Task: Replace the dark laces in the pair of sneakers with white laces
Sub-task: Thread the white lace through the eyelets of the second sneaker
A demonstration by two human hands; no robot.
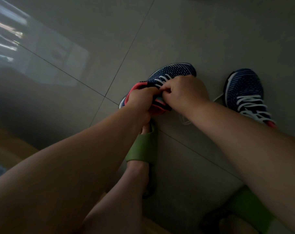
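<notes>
While the near sneaker sits on the tiled floor right under both hands, it's the one being worked on: navy knit upper with pale dotted stripes, a coral-pink lining at the collar, and a white lace already crossing the lower eyelets. The left hand is curled around the collar and tongue area, its grip pressed together on the shoe's opening, though I can't make out exactly which bit the fingertips are on. The right hand sits touching the left one, fingers bunched tight over the top of the lacing, pinching at the white lace as far as I can tell; the fingertips themselves are tucked under, so it's a bit hard to say. A loose loop of white lace trails out on the floor beneath the right forearm. Off to the right, apart from the first shoe, the second sneaker stands flat on the floor, fully criss-crossed with white laces, its coral heel partly hidden behind the right arm. Closer to the camera there's a foot in a green slide sandal just below the near sneaker, and another green sandal at the bottom right. Lighting is pretty dim, with a window reflection on the floor tiles at the upper left.
</notes>
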